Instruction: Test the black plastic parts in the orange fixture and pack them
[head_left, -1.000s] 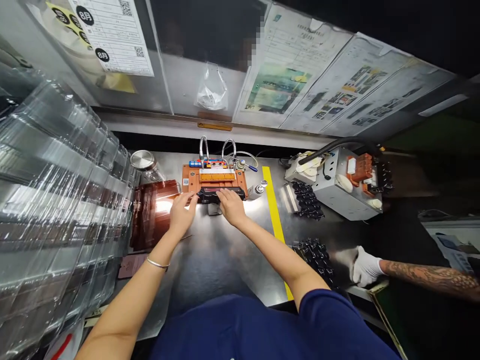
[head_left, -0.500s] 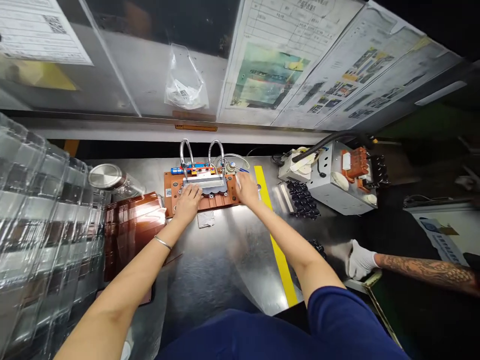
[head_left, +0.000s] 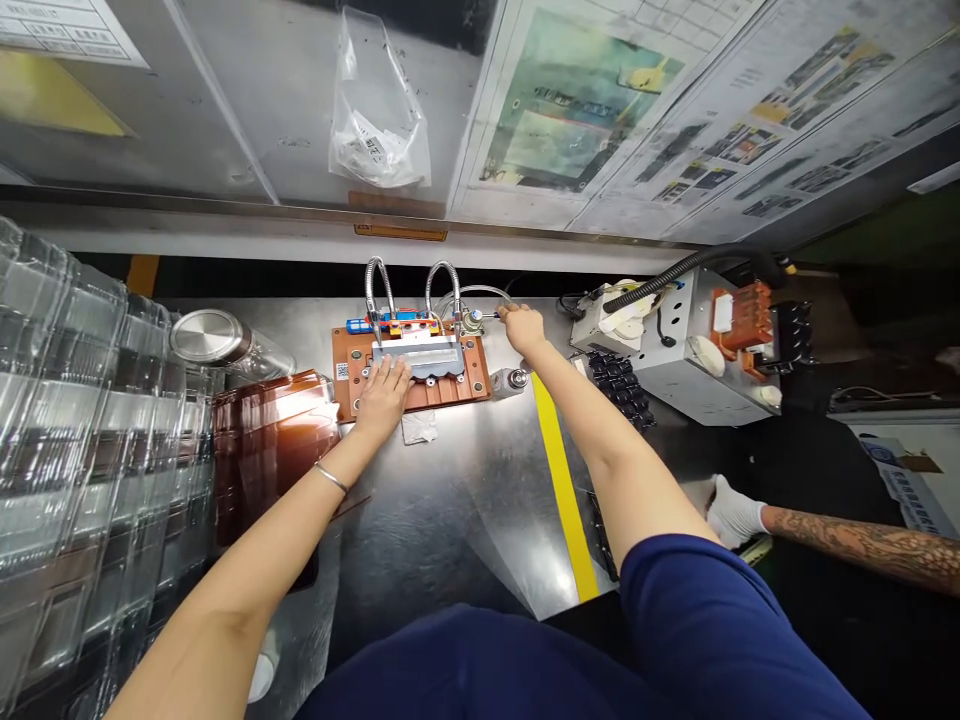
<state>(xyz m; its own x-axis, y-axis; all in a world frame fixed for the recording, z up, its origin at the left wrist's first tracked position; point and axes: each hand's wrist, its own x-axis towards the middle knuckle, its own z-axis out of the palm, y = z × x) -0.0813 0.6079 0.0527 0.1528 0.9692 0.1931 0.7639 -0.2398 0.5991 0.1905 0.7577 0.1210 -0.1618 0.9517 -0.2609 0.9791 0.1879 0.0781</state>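
My left hand (head_left: pixel 384 395) lies with fingers stretched out over the front left of a dark grey part (head_left: pixel 431 365) with a scalloped edge. That part sits in a brown fixture block (head_left: pixel 457 394), under a pale metal bar (head_left: pixel 420 345). Two bent metal hoses (head_left: pixel 444 268) rise behind it. My right hand (head_left: pixel 523 328) is closed around the outer end of a thin lever (head_left: pixel 490 316), which sticks out from a small round valve (head_left: pixel 472 319) at the fixture's back right corner. Its fingertips are partly hidden.
Stacked clear plastic trays (head_left: pixel 97 440) and a steel-lidded bottle (head_left: pixel 214 338) stand left, near brown translucent sheets (head_left: pixel 274 440). A small metal-topped container (head_left: pixel 516 380) is beside the fixture. Rightward are black parts (head_left: pixel 619 385), a grey machine box (head_left: pixel 675 370) and another person's gloved hand (head_left: pixel 735 512).
My right hand has moved from the fixture's right end back and right onto the lever, uncovering the small container. My left hand stays on the grey part. The view has shifted slightly.
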